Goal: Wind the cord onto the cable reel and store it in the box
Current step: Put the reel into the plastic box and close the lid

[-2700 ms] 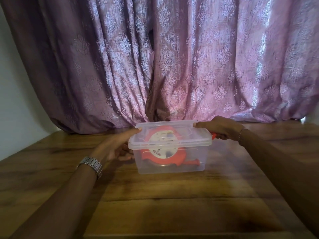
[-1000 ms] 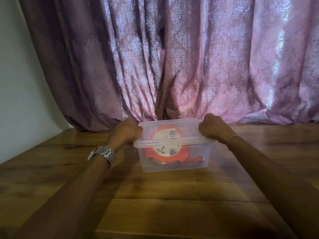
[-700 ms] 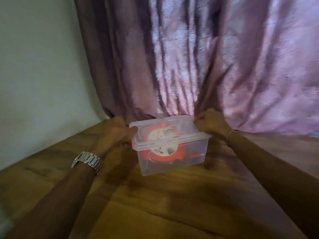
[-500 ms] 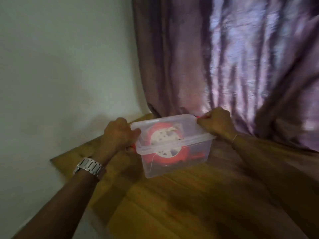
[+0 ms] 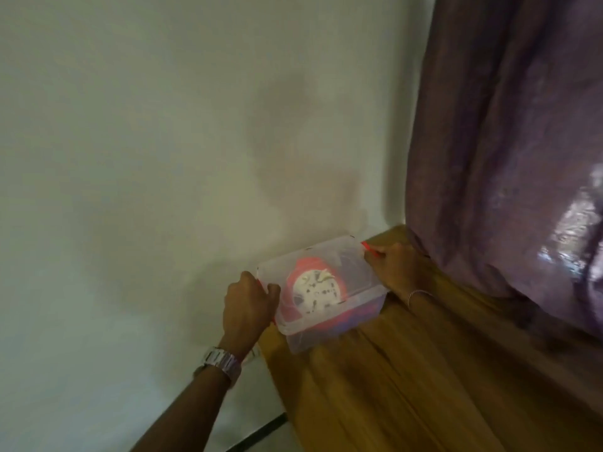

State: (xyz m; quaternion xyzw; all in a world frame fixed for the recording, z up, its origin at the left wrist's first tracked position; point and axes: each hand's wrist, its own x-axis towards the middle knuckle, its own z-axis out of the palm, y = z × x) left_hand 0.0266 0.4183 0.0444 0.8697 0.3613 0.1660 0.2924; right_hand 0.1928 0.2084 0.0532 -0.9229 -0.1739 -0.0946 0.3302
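Note:
A clear plastic box (image 5: 329, 334) with its lid (image 5: 355, 272) on stands at the far left corner of the wooden table (image 5: 424, 386). Through the plastic I see the orange cable reel (image 5: 315, 288) with its white centre disc. My left hand (image 5: 249, 303) grips the box's left end at a red latch. My right hand (image 5: 396, 267) grips the right end by the other red latch (image 5: 367, 247). The cord itself cannot be made out through the blur.
A pale wall (image 5: 163, 158) fills the left of the view, right beside the table's left edge. A purple patterned curtain (image 5: 505, 141) hangs along the table's back. A dark strip on the floor (image 5: 261, 432) shows below the table edge.
The box has been carried left, from the table's middle to its left corner beside the wall. Both hands stayed on its ends, and my view has swung left.

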